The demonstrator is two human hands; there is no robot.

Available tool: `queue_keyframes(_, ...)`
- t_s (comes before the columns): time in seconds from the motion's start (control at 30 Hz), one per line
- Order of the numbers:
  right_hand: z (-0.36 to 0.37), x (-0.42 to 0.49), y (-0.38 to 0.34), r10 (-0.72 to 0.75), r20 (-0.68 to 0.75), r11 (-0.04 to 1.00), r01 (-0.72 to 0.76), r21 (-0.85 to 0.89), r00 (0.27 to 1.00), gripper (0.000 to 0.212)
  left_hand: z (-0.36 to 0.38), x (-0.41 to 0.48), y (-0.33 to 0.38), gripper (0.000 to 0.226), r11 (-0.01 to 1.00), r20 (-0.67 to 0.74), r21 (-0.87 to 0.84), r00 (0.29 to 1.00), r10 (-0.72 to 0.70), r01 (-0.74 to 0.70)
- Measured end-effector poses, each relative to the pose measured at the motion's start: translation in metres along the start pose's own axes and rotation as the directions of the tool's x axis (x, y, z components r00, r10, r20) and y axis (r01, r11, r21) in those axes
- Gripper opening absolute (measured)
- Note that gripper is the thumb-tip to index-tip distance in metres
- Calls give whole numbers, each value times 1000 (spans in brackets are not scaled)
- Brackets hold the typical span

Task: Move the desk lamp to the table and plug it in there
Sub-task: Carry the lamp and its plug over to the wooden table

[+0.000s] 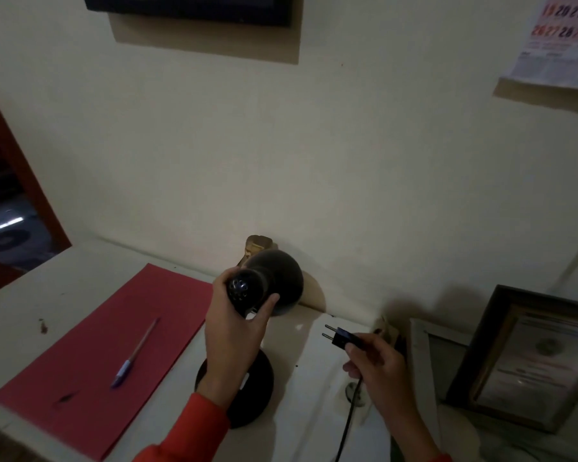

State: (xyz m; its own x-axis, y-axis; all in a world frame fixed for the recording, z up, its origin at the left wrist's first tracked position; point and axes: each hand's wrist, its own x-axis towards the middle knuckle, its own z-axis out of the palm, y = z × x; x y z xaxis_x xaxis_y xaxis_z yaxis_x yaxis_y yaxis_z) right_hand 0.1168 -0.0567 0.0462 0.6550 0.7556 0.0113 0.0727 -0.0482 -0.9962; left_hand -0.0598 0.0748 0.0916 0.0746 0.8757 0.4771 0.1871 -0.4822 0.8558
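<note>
— What's lying over at nine o'clock on the bench [30, 295]?

— A red sheet [90, 355] with a pen [132, 356] on top, well apart from the business. Nobody's touching either.

— And the desk lamp [267, 285]?

— Dead centre, standing on the bench just in front of the wall. The left hand [234, 331] has its fingers [267, 310] wrapped round the back of the black shade, thumb on one side, the rest on the other. The round base [247, 391] sits at six o'clock below that wrist, half hidden by the red sleeve.

— Will it carry easily from there?

— I'd guess it's top-light and bottom-heavy: a thin metal shade, a weighted foot. Held by the head alone, the neck may flex and the base swing. A steadier hold would be low on the stem or under the foot. The shade looks smooth and dusty, so it could slip a little.

— What's at three o'clock of it?

— The right hand [381, 365], fingers pinched on the plug [342, 338], its two pins bare and pointing towards ten o'clock, in no socket. The cord [349, 418] drops from the fist towards six o'clock; limp stuff, likely to snag if it trails.

— Any outlet nearby?

— A pale round fitting [356, 393] lies on the bench just beside that cord; I can't tell whether it's a socket. Further right a framed certificate [528, 358] leans at four o'clock.
</note>
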Motion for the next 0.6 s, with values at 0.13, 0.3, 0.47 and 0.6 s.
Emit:
queue_keyframes(0.13, -3, -3, 2, 16, -10, 1000, -16, 7, 1000, 13, 0, -4, -7, 57, 994, -39, 105, 999, 15, -11)
queue_keyframes(0.3, -5, -4, 5, 12, -9, 1000, -12, -18, 1000, 12, 0, -12, -15, 47, 983, -31, 184, 999, 21, -15)
queue_keyframes(0.47, -3, -6, 5, 6, -5, 1000, -6, -18, 1000, 13, -3, -6, -17, 43, 997, -35, 72, 999, 41, -39)
queue_keyframes(0.6, -1, -6, 1, 2, -22, 1000, -2, 1, 1000, 16, -10, 2, -11, 48, 996, -9, -11, 996, 91, -91)
